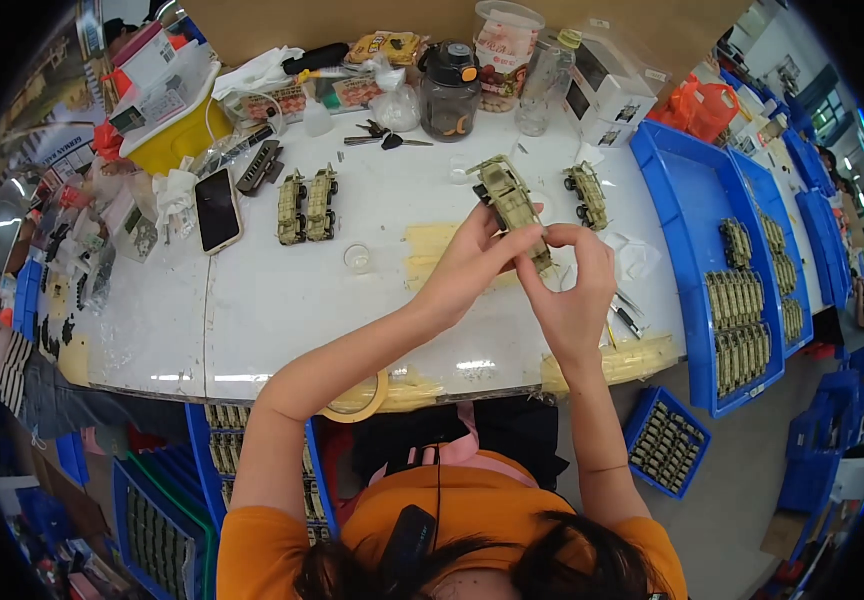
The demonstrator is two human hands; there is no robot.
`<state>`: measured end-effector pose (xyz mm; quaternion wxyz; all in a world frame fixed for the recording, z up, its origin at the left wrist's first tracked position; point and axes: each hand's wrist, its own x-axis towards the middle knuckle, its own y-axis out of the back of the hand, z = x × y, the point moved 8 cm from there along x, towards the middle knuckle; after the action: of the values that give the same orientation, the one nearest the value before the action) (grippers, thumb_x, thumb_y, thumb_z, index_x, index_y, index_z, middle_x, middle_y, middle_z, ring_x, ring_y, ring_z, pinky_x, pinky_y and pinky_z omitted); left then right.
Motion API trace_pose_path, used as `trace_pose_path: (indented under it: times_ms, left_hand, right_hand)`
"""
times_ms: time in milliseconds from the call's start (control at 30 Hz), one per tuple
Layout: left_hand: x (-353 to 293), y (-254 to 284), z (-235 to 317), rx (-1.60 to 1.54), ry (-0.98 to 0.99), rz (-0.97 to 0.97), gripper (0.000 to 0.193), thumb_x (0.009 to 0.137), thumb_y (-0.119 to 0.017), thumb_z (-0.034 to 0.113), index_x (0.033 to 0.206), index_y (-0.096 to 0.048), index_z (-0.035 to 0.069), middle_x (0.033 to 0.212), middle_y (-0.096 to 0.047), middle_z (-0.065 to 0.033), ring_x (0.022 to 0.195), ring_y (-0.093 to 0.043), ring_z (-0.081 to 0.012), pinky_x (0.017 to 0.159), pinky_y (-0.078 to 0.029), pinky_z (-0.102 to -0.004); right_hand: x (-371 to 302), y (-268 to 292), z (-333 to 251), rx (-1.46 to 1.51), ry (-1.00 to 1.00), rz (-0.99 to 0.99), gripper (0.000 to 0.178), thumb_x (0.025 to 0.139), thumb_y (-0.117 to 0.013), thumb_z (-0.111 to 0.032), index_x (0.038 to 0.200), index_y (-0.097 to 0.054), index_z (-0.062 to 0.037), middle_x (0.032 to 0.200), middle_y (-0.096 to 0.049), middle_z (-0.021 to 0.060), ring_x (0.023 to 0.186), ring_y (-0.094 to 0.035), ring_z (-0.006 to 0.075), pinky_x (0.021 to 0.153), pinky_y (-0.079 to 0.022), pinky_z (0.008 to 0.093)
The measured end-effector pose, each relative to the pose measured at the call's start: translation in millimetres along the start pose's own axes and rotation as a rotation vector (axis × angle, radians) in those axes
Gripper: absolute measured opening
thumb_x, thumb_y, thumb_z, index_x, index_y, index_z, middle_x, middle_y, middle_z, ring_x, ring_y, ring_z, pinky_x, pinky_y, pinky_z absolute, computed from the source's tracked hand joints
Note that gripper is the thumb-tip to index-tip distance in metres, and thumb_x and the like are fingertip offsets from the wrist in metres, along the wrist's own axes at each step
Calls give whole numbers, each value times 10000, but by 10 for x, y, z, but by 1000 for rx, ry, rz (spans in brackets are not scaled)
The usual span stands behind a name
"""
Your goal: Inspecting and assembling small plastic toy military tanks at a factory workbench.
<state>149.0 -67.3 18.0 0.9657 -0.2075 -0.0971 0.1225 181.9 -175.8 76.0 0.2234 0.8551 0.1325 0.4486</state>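
Note:
Above the middle of the white table I hold a tan model military truck (508,192), tilted, its cab end toward the far left. My left hand (477,252) grips its left side, with the thumb laid across it. The fingertips of my right hand (574,285) pinch the truck's near end; whether they also hold a small part is hidden. To the right of it another tan model truck (586,196) rests on the table. Two more, a left model truck (292,208) and a right model truck (322,204), stand side by side farther left.
Blue trays (687,200) with rows of model trucks line the right side. A phone (219,210), a small clear cup (357,258) and tweezers (628,318) lie on the table. Along the back stand a dark bottle (449,95), a clear bottle (546,85) and a white box (607,95).

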Motion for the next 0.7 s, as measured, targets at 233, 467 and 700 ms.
trace_pose_path:
  times_ms: [233, 467, 700]
  left_hand:
    - [-26, 513, 176, 51, -41, 26, 345, 891, -559, 215, 1150, -476, 4, 1101, -597, -114, 930, -591, -174, 797, -488, -281]
    - [-21, 637, 608, 243, -84, 5, 367, 894, -538, 195, 1196, -458, 2, 1084, -599, -124, 941, -590, -192, 787, -482, -283]
    - [-492, 1012, 1115, 169, -237, 180, 415, 912, -457, 207, 1261, -416, -13, 1027, -594, -124, 937, -582, -216, 787, -472, -287]
  right_hand:
    - [478, 33, 909, 125, -235, -15, 204, 794, -659, -195, 872, -636, -8, 828, -628, 67, 704, -551, 183, 696, -443, 271]
    - [574, -28, 1245, 28, -267, -108, 200, 809, -628, -180, 913, -619, -10, 891, -605, 73, 753, -523, 173, 688, -441, 277]
    - [-959, -955, -889, 442, 363, -965, 338, 726, -682, -148, 1042, -574, -95, 1038, -545, 44, 753, -558, 208, 654, -460, 292]
